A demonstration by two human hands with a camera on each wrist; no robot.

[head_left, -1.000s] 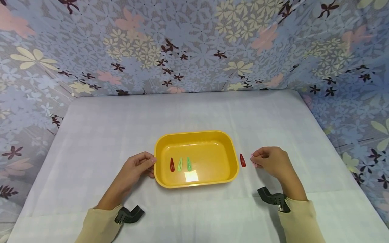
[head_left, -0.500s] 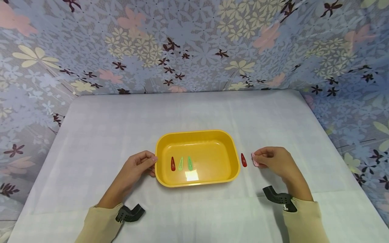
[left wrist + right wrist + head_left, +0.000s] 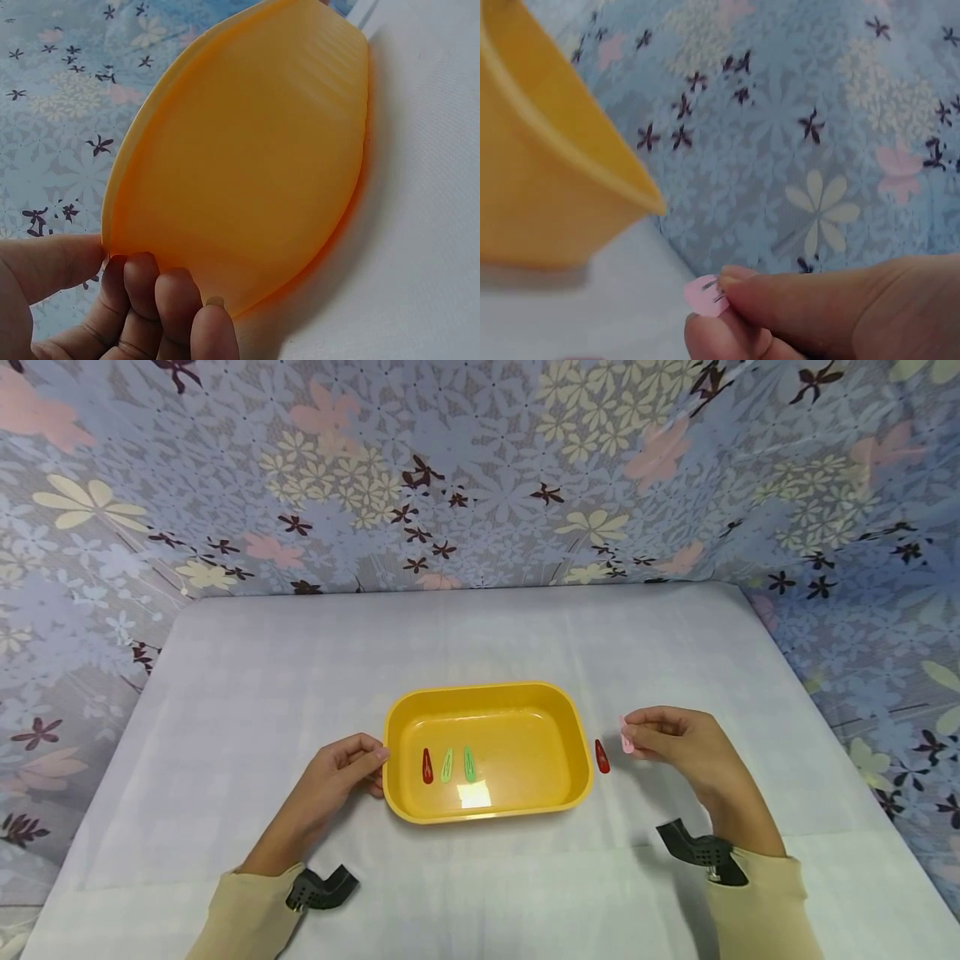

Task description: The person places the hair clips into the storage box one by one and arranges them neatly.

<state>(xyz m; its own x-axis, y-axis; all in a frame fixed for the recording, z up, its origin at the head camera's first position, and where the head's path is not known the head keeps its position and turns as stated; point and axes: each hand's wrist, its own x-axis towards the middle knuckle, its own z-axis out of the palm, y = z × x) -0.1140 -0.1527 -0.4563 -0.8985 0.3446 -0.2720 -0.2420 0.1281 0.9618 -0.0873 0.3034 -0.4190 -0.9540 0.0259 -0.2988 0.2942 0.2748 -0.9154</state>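
My left hand [image 3: 347, 768] grips the left rim of a yellow tray [image 3: 525, 802], thumb on the rim and fingers against the outer wall, as the left wrist view shows. Between thumb and fingers, my right hand [image 3: 675, 739] pinches a pink hair clip [image 3: 627, 742], held right of the tray. In the right wrist view, part of the pink clip [image 3: 705, 295] sticks out past the fingertips. On the cloth between tray and right hand lies a red hair clip [image 3: 602, 757]. Inside the tray are a red clip [image 3: 427, 767], a light green clip [image 3: 447, 766] and a green clip [image 3: 469, 764].
A white cloth [image 3: 300, 660] covers the table. Floral fabric [image 3: 480, 477] hangs behind it and along both sides. Each wrist wears a black camera mount, the left mount [image 3: 321, 889] and the right mount [image 3: 697, 847].
My right hand has picked the pink hair clip up off the cloth and raised it slightly. The left hand stays on the tray rim, and the other clips have not moved.
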